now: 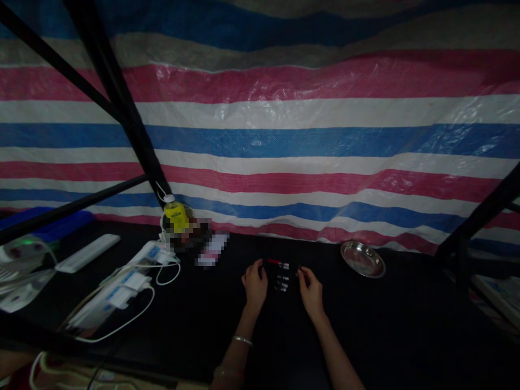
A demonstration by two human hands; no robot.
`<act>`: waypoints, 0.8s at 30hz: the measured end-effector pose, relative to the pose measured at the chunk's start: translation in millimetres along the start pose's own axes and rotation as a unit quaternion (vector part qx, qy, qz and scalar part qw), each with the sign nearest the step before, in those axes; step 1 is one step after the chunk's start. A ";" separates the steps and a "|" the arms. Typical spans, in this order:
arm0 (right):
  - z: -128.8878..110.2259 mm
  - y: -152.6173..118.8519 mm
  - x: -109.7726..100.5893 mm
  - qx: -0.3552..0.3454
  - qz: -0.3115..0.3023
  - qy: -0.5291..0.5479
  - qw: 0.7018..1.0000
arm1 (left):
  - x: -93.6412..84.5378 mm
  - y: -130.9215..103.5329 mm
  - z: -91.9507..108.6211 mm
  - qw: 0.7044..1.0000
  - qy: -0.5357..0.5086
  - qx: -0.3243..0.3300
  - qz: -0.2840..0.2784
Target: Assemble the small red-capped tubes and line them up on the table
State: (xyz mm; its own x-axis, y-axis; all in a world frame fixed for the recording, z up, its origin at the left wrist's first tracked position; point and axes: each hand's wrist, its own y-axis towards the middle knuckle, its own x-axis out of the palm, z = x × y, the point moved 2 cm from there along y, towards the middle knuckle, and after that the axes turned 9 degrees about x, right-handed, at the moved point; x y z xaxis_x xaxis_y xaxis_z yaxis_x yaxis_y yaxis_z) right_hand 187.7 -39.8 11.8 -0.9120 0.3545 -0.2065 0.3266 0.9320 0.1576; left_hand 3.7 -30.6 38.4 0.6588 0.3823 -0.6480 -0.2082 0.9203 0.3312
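My left hand (pixel 255 284) is closed at the fingertips around the dark left end of a short red-and-black stick with a shiny silver tip (pixel 277 264). The stick points right, towards my other hand; its exact kind is too dark to tell. My right hand (pixel 311 292) has thumb and forefinger pinched together near a tiny dark bit that I cannot make out. Between the hands, small shiny silver pieces (pixel 281 284) lie one below another on the black table (pixel 390 330).
A round metal dish (pixel 363 259) stands to the right. At left lie power strips (pixel 130 287) with white cables, a white bar (pixel 88 253) and a bottle of yellow liquid (pixel 176 215). Black frame posts (pixel 134 130) rise before a striped plastic sheet (pixel 284 141).
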 end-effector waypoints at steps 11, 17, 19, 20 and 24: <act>-4.3 4.0 16.3 0.023 0.013 0.005 1.000 | 15.3 -1.1 -9.7 0.999 -0.029 0.015 -0.024; -4.5 2.4 22.7 0.033 0.000 0.033 0.999 | 13.7 -4.9 -6.1 0.998 -0.032 0.042 -0.031; -6.5 1.5 23.1 0.037 -0.003 0.043 0.998 | 13.6 -5.6 -5.3 0.998 -0.031 0.048 -0.031; -7.7 1.1 22.8 0.037 -0.001 0.046 0.998 | 13.7 -5.9 -5.3 0.998 -0.032 0.049 -0.030; -10.6 0.4 19.1 0.031 0.032 0.033 0.998 | 14.1 -5.8 -6.5 0.998 -0.040 0.040 -0.019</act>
State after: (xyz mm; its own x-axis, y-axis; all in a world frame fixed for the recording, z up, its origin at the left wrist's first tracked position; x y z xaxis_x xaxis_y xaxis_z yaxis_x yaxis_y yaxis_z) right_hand 167.9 -33.4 18.2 -0.9024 0.4095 -0.1341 0.3976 0.9113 0.1070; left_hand 9.5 -30.0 22.9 0.7216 0.3367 -0.6049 -0.1265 0.9232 0.3629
